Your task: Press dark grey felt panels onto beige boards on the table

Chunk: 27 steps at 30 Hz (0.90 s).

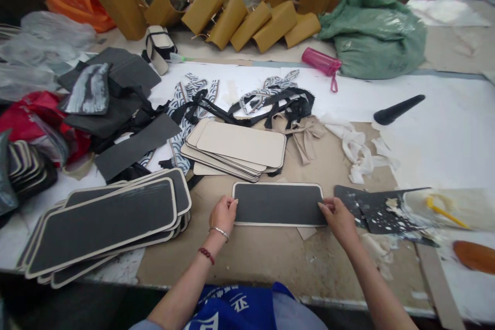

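Cluttered brown counter carried a flat dark rectangular panel with cream edging at six o'clock. Left hand and right hand pinched its short ends with narrow fingers. Wet glue from the spattered black sheet at three o'clock could perhaps smear the panel.

Light over my bench is soft and even, looks like it's coming from above, so my hands barely throw a shadow on the brown paper. The white sheet on the right runs bright, almost washed out, and the clear plastic bags catch some glare. Wide lens bends the edges hard, and the far corners go dark and smeary.
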Available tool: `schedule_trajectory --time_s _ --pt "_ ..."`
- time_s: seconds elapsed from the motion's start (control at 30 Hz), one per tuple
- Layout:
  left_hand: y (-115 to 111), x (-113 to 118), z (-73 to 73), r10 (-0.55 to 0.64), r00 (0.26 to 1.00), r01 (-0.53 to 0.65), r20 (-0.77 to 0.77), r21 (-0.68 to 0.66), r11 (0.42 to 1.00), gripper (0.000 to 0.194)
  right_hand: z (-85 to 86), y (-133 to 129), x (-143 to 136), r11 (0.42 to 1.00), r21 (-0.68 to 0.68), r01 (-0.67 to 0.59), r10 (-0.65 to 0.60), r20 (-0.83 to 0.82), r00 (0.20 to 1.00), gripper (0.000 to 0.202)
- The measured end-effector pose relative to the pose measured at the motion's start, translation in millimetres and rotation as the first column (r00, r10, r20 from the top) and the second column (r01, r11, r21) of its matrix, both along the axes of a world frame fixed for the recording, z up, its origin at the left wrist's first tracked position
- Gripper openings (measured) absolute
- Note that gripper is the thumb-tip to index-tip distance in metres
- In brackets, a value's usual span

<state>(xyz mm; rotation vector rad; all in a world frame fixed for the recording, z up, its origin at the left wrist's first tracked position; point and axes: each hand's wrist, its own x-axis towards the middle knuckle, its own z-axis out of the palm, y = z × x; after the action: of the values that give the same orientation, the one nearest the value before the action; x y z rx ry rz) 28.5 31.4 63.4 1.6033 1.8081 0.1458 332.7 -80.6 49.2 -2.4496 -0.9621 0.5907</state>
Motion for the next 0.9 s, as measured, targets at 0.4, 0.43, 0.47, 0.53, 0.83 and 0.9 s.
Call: schedule_trajectory --time_s 0.4,0.43,0.47,0.53,0.83,0.9 --pt "0.8 0.0 -0.9 -0.037 0.996 0.036 -0.080 -0.014 0.999 0.014 1.0 -1.1 -8.3 1.000 0.014 0.014 -0.015 0.068 0.998 0.013" --pt "0.7 0.3 -0.5 -0.036 0.996 0.035 -0.081 -0.012 0.999 0.014 0.8 -1.2 -8.4 1.000 0.014 0.018 -0.019 0.069 0.997 0.013" --pt "0.7 0.5 -0.2 -0.036 0.996 0.035 -0.081 -0.009 0.999 0.014 0.7 -1.3 -8.5 1.000 0.015 0.022 -0.023 0.070 0.997 0.014" --pt "0.6 0.8 0.4 -0.040 0.996 0.040 -0.080 -0.001 0.999 0.015 0.2 -1.4 -8.5 1.000 0.015 0.027 -0.028 0.072 0.997 0.014" --pt "-0.5 0.5 -3.1 -0.048 0.997 0.051 -0.060 0.051 0.997 0.017 -1.7 -0.1 -6.4 1.000 0.007 0.025 -0.025 0.078 0.997 0.015" --pt "-0.6 0.4 -4.2 -0.046 0.997 0.049 -0.053 0.052 0.997 0.016 0.1 0.2 -7.0 1.000 0.003 0.017 -0.017 0.073 0.997 0.014"
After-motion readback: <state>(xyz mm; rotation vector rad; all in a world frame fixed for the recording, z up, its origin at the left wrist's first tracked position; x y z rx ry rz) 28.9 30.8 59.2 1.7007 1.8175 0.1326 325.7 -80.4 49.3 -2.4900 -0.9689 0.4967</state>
